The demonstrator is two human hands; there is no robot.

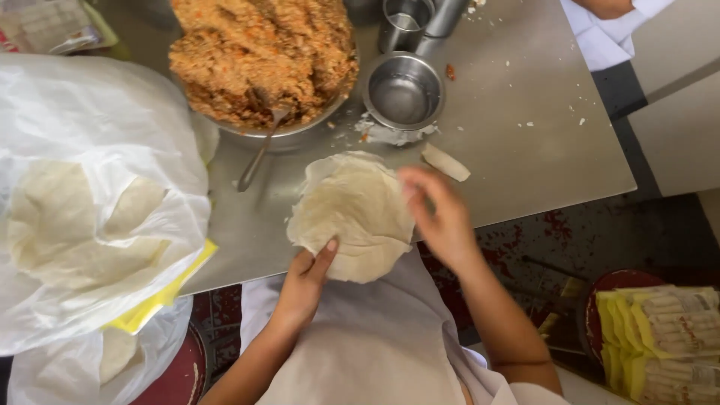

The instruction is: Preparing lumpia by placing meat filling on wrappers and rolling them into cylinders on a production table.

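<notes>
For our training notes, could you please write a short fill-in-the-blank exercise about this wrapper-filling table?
1. The left hand presses its ____ on the round wrapper.
2. The spoon rests in the bowl of ____-coloured filling.
3. The small steel bowl sits on the ____ table.
4. The right hand touches the wrapper's ____ edge.

Missing words: thumb; orange; metal; right

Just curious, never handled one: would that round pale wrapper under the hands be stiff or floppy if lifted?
Probably floppy: the wrapper has wavy, wrinkled edges and droops over the table edge. Likely light and easily torn, since it looks very thin. The left hand pins its rim with the thumb, hinting that it slides easily on the steel.
</notes>
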